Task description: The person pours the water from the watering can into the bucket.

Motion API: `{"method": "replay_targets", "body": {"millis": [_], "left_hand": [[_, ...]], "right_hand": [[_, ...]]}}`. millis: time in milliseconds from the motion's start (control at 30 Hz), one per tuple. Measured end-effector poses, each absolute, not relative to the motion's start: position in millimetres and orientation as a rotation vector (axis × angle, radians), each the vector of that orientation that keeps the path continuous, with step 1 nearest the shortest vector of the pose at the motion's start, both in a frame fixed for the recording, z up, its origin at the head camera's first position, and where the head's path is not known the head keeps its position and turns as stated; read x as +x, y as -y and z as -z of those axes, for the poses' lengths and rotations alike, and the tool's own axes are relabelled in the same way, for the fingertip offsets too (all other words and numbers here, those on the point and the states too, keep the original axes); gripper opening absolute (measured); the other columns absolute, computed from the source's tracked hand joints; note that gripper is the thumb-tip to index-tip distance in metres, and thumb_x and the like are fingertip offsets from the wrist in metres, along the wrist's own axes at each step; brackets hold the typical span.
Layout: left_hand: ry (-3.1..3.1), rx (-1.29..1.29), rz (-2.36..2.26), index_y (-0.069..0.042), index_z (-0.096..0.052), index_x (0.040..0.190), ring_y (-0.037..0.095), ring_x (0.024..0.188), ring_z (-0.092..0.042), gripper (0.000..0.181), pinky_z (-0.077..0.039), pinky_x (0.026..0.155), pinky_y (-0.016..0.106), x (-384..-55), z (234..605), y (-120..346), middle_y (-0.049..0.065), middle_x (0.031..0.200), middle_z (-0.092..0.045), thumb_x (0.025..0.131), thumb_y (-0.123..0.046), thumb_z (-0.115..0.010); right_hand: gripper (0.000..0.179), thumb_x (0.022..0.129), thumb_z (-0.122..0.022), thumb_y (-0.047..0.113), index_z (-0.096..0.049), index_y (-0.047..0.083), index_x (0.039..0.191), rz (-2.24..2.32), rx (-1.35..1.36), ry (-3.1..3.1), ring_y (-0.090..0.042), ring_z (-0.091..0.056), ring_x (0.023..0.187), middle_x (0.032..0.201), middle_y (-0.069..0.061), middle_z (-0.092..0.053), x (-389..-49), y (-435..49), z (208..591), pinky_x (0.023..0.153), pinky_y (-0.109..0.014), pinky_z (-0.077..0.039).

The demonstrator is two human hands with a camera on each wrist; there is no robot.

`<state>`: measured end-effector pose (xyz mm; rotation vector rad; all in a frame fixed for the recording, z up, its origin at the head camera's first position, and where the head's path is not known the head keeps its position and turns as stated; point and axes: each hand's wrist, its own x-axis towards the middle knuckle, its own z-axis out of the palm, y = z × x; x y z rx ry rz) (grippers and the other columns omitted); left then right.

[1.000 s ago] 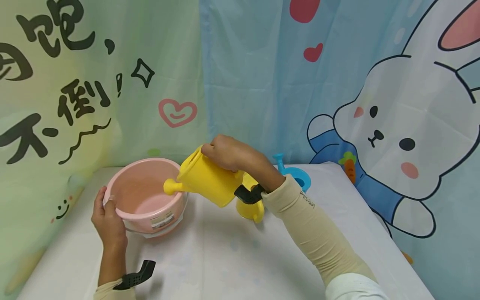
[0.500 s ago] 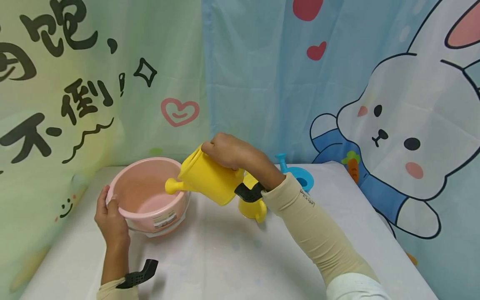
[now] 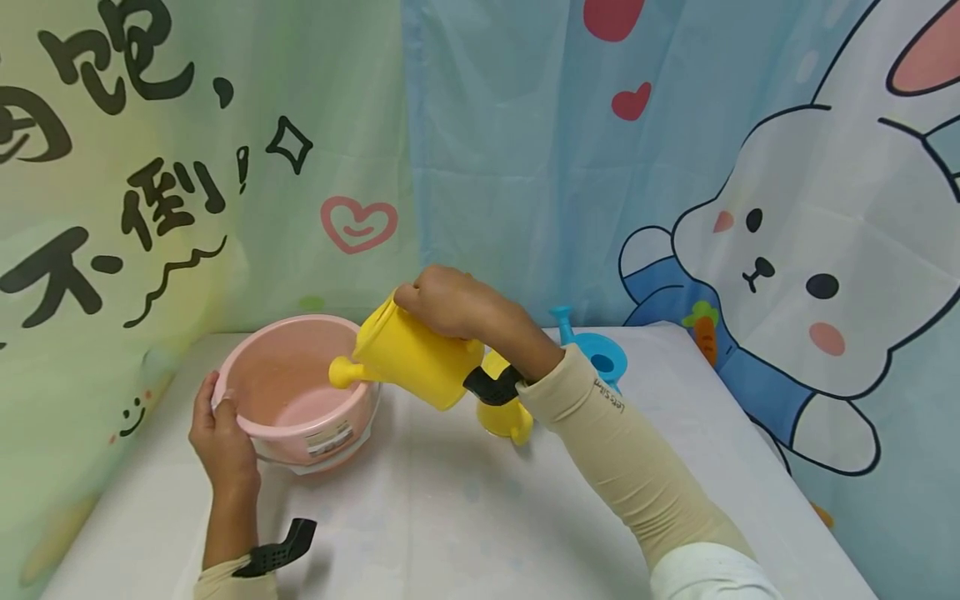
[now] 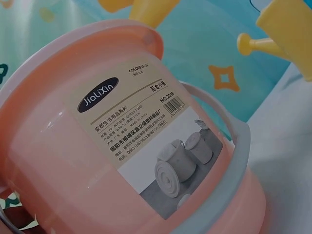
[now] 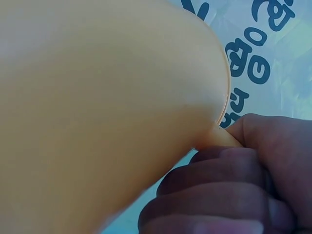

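Observation:
My right hand [image 3: 453, 302] grips the handle of a yellow watering can [image 3: 420, 354]. The can is tilted left, its spout reaching over the near right rim of a pink bucket [image 3: 300, 431]. Whether water comes out is too unclear to see. My left hand [image 3: 225, 442] holds the bucket at its left side, with the thumb toward me and the fingers along the outer wall. A paper label [image 4: 151, 131] covers part of the bucket's side in the left wrist view. Curled fingers [image 5: 214, 190] wrap the handle in the right wrist view, beside the can's large yellow body.
Behind the right forearm stands a second yellow watering can [image 3: 504, 417], partly hidden. A blue watering can [image 3: 602, 354] is farther back to the right. A white cloth covers the table [image 3: 465, 525], and a printed curtain [image 3: 487, 167] hangs behind it.
Over the last half second my right hand and the tilted watering can have shifted slightly left. My left hand and the bucket stay in place.

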<state>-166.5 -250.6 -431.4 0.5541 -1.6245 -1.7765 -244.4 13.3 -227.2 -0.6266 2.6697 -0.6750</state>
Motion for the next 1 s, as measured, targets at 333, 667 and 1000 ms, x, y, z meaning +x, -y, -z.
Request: {"method": "replay_targets", "body": {"millis": [333,667,1000], "left_hand": [[1.643,0.554,1.761,-0.013,-0.043,0.147,0.019,0.139,-0.035,0.047,-0.031,0.112,0.031,-167.2,430.7,249.5,0.004,0.154,-0.036,0.101,-0.022,-0.040],[1.639,0.560,1.765,-0.015,-0.043,0.148,0.019,0.139,-0.034,0.047,-0.031,0.112,0.031,-165.5,431.3,250.5,0.003,0.154,-0.035,0.102,-0.022,-0.040],[1.629,0.557,1.778,-0.014,-0.043,0.147,0.018,0.140,-0.033,0.047,-0.030,0.112,0.031,-165.3,430.1,249.2,0.003,0.154,-0.035,0.102,-0.022,-0.040]], "right_hand": [[0.041,0.102,-0.033,0.034,-0.053,0.009,0.077,0.606,-0.666,-2.697,-0.020,-0.046,0.063,0.073,-0.006,-0.046,-244.3,-10.3,224.0,0.066,-0.030,-0.037],[0.040,0.100,-0.035,0.034,-0.055,0.008,0.078,0.595,-0.654,-2.686,-0.020,-0.050,0.063,0.072,-0.005,-0.049,-242.9,-5.8,221.5,0.069,-0.032,-0.036],[0.040,0.100,-0.034,0.035,-0.055,0.009,0.078,0.573,-0.628,-2.704,-0.020,-0.049,0.062,0.071,-0.005,-0.050,-243.0,-3.8,220.3,0.069,-0.033,-0.036]]}}
